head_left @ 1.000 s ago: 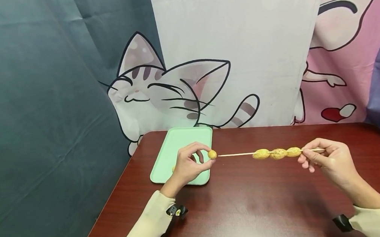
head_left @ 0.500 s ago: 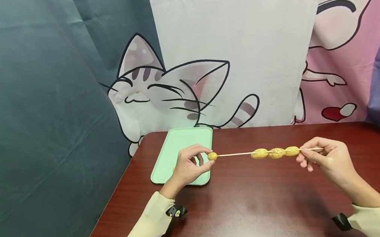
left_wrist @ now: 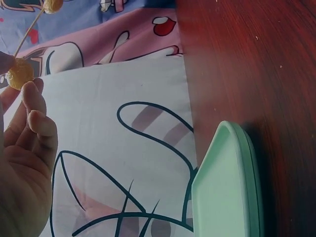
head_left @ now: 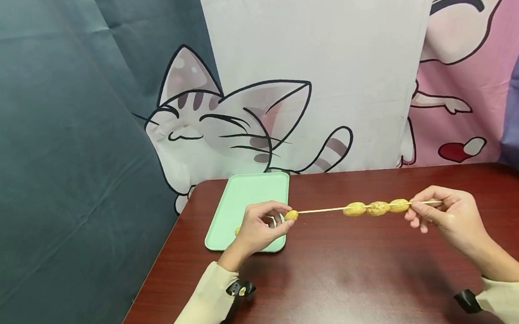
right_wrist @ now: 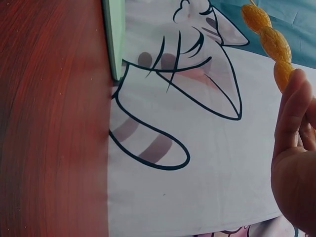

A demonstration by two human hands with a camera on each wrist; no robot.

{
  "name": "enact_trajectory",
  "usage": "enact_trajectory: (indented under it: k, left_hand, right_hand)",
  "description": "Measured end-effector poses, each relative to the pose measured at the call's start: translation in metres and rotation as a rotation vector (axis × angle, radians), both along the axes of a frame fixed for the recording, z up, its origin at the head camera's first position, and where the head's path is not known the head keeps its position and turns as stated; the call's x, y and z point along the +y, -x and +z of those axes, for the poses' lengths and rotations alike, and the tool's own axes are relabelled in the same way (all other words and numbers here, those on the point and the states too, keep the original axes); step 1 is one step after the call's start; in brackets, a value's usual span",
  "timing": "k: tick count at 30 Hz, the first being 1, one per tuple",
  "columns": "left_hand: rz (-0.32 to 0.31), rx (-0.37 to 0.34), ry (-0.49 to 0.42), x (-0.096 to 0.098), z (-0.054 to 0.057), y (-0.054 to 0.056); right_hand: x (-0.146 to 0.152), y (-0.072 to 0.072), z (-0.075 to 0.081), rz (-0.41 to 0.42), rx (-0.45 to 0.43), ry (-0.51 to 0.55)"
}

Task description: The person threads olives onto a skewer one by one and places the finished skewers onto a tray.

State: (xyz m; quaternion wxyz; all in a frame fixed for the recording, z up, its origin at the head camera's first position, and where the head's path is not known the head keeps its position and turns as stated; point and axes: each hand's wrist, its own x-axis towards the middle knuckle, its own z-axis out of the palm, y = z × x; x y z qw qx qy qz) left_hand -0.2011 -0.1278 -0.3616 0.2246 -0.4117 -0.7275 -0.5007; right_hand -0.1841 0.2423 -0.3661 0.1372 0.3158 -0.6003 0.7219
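Note:
My left hand [head_left: 261, 227] pinches a small yellow oval ball [head_left: 291, 215] between thumb and fingertips, with a wrinkled surface seen in the left wrist view. The tip of a thin wooden skewer [head_left: 321, 210] meets the right side of this ball; how deep it goes in cannot be told. Threaded further along the skewer, three similar yellow balls [head_left: 378, 208] sit close together. Just right of them, my right hand [head_left: 449, 215] grips the skewer's other end between thumb and fingers, holding it level above the table.
A pale green tray [head_left: 247, 186] lies on the dark red wooden table [head_left: 344, 278], behind my left hand. Part of another yellow piece [head_left: 237, 231] shows on the tray, mostly covered by that hand. Behind the table hangs a printed cat curtain [head_left: 346, 46].
A second ago a small gap separated the ball from the skewer tip; now they touch. The skewer has shifted slightly left, and the left hand has lowered a little.

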Motion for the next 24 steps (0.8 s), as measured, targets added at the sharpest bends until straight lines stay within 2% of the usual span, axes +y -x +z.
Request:
enact_trajectory:
  k: [4,10,16,21,24]
  left_hand:
    - [-0.011,0.002,0.003,-0.001,0.0,0.0]
    - [-0.06,0.01,0.037,-0.001,-0.002,0.003]
    - [-0.079,0.022,0.1,-0.004,-0.019,0.018]
    - [-0.104,-0.037,0.18,-0.007,-0.025,0.025]
    - [-0.106,-0.101,0.18,-0.007,-0.027,0.025]
  right_hand:
    - [0.0,0.0,0.002,-0.017,0.002,-0.028]
    - [0.001,-0.002,0.006,-0.07,-0.007,-0.072]
    - [0.004,-0.004,0.007,-0.106,-0.027,-0.134]
    - [0.006,-0.005,0.005,-0.099,-0.024,-0.15]
    - [0.006,-0.005,0.003,-0.081,-0.026,-0.145]
